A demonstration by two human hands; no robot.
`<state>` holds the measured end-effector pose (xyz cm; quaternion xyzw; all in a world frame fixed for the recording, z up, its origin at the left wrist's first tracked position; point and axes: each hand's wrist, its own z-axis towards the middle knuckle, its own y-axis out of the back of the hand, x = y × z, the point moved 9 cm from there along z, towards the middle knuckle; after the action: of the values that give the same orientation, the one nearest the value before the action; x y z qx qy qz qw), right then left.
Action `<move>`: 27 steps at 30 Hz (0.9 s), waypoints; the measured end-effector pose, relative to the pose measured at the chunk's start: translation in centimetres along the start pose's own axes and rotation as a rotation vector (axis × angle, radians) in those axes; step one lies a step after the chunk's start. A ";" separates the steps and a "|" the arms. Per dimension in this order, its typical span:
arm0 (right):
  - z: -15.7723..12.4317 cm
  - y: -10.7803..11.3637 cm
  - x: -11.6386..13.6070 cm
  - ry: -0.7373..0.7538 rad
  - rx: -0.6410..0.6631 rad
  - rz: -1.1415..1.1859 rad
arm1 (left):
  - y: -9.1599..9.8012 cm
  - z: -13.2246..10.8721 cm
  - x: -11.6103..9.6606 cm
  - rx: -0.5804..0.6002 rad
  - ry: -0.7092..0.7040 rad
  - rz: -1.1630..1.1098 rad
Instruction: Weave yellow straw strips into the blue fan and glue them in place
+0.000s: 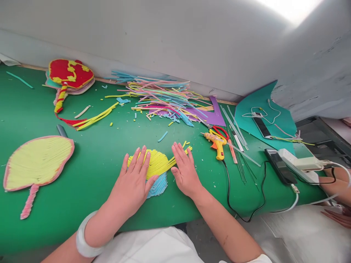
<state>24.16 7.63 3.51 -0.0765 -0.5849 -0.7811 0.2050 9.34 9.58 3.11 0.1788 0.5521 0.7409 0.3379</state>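
My left hand [134, 180] lies flat, fingers stretched, over the left side of a yellow piece [157, 162] made of pipe cleaners laid side by side. A blue pipe-cleaner piece [159, 185] shows below the yellow one, partly covered by it and by my left hand. My right hand [187, 171] is flat with its fingers extended at the right, over loose yellow pipe-cleaner ends [189, 149] that stick out past the fingers. Whether the right palm presses on the strips or the table cannot be made out.
A yellow glue gun [216, 142] with a black cord lies at right beside red-handled pliers [221, 131]. Pipe cleaners [164, 95] are heaped at the back. Finished fans [40, 162] lie left. Phones [279, 166] and a power strip [293, 164] sit near another person's arm [333, 182].
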 end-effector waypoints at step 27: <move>-0.5 2.6 -4.7 -0.186 -0.222 0.202 | -3.4 2.3 -4.2 0.190 -0.007 0.041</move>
<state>29.50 7.64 3.99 -0.2292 -0.5009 -0.8057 0.2178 14.81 8.79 1.08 0.2242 0.6148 0.6914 0.3061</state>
